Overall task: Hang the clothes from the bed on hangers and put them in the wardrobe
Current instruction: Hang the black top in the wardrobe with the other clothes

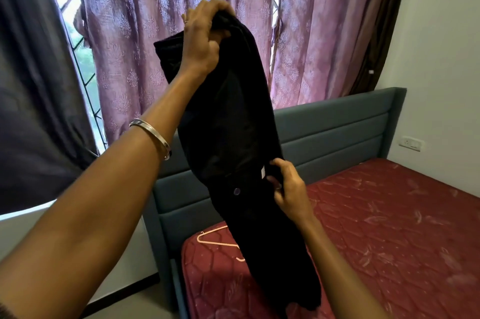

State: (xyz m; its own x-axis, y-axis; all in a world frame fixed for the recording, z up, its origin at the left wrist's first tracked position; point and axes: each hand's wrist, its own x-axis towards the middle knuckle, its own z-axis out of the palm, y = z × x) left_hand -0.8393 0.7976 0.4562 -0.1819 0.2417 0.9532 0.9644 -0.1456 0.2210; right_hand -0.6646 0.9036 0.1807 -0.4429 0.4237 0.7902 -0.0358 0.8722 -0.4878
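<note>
Left fingers point(220, 10) curled tight over the top fold of the trousers point(233, 123), thumb tucked underneath, gripping the cloth high in the upper middle of the frame. Left hand point(205, 38) raised in front of the curtains point(181, 19), with a ring on 1 finger and a bangle point(153, 134) round the forearm lower down at centre left.

Right fingers point(276, 162) pinched on the trousers' right edge beside a small white tag point(262, 171), just right of centre. Right hand point(291, 191) held lower than the left, forearm running down to the bottom right.

Trousers black, held up off the bed and hanging at a slant from upper middle to lower middle of the frame, 1 round button point(237, 191) showing near the right hand, lower end trailing down over the mattress point(389, 227) corner at bottom centre; cannot tell whether touching it.

Hanger point(213, 239), pale pink, lay on the mattress at lower centre, partly hidden behind the trousers.

Mattress dark red and quilted, filling the lower right. Headboard point(324, 131), blue-grey and padded, behind it across the middle right. Window grille point(85, 79) visible at upper left between the purple curtains and a darker curtain at far left. Socket point(410, 143) on the white wall at right.
</note>
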